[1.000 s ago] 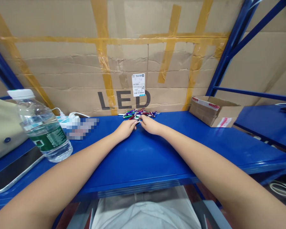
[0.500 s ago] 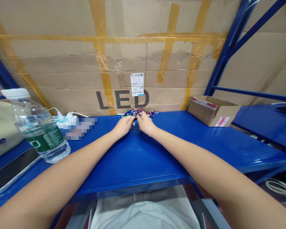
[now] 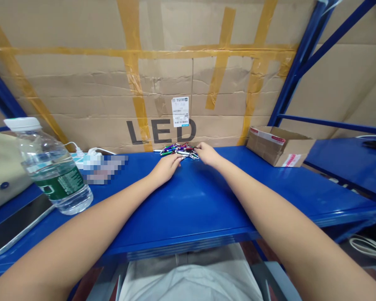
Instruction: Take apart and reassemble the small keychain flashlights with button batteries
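Observation:
In the head view a pile of shiny, slim, pen-like sticks [image 3: 176, 147] in several colours lies against the cardboard at the back of the blue tabletop. Some seem to carry clip-like loops. At the pile's front edge, my left hand [image 3: 166, 168] has its fingers closed around the end of a silver pen-like stick [image 3: 185, 154] with a wire clip loop. On the pile's right side is my right hand [image 3: 208, 153], thumb and fingers pinched at a dark piece. What exactly it holds is too small to make out.
To the left a water bottle [image 3: 58, 175] stands beside a phone [image 3: 20, 223], with a white power strip [image 3: 89, 159] behind. An open cardboard box [image 3: 277, 146] sits at the back right. Blue shelf posts [image 3: 296, 71] rise at the side. A large taped cardboard sheet [image 3: 100, 96] forms the back.
My hands, close together over the pile before, have moved apart. The right hand has shifted right, and more of the pile and a silver clip loop now show between them.

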`<state>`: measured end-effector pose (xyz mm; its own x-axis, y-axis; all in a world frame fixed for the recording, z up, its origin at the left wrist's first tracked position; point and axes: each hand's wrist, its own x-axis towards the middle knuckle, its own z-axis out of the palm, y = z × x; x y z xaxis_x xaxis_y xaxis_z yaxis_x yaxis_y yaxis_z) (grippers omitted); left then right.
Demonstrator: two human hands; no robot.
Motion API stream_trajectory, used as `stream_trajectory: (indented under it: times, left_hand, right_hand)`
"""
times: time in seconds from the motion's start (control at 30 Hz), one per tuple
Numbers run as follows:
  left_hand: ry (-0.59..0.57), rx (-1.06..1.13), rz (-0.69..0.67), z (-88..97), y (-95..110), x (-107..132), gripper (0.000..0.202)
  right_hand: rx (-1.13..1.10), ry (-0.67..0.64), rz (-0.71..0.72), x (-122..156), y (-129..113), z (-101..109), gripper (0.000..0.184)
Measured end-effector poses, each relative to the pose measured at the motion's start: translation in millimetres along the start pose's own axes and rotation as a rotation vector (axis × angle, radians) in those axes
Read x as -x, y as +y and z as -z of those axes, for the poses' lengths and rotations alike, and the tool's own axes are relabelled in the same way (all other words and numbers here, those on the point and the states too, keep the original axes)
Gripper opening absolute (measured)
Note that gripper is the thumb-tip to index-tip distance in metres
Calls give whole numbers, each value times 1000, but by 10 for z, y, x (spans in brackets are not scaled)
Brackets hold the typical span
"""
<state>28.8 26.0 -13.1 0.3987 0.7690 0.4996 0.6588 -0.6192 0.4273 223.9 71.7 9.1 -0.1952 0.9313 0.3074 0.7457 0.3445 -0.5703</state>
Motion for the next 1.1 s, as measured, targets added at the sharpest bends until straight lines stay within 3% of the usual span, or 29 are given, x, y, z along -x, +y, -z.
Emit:
stream_trajectory:
  times: [0.03, 0.17, 0.27, 0.37, 0.5, 0.6, 0.77, 0.9, 1.0, 1.1]
  left_hand:
    - [20, -8, 4, 11, -22, 1, 30]
    - [17, -99, -20, 48, -144, 7, 28]
    - [4, -119, -27, 40, -198, 4, 28]
    - [-19, -112, -60, 18, -199, -3, 28]
    - [-46, -113, -62, 10, -179, -2, 28]
    - [-70, -121, -58, 13, -170, 2, 29]
    - [-54, -129, -62, 11, -170, 6, 28]
    - [-35, -129, -84, 16, -159, 12, 25]
    - [-6, -114, -121, 23, -138, 14, 23]
    - [5, -89, -156, 27, -119, 12, 24]
  right_hand:
    - [101, -21, 22, 10, 53, 83, 11]
    - [352, -312, 81, 61, 156, 298, 15]
    - [444, -385, 46, 84, 143, 376, 23]
    - [500, -367, 29, 97, 111, 416, 28]
    - [373, -273, 75, 88, 112, 374, 23]
    - [463, -331, 74, 56, 169, 307, 13]
    - [578, -301, 17, 33, 232, 298, 11]
    - [451, -283, 113, 101, 62, 294, 17]
    - [187, -323, 263, 180, -146, 215, 26]
    - [-12, -380, 263, 225, -280, 110, 23]
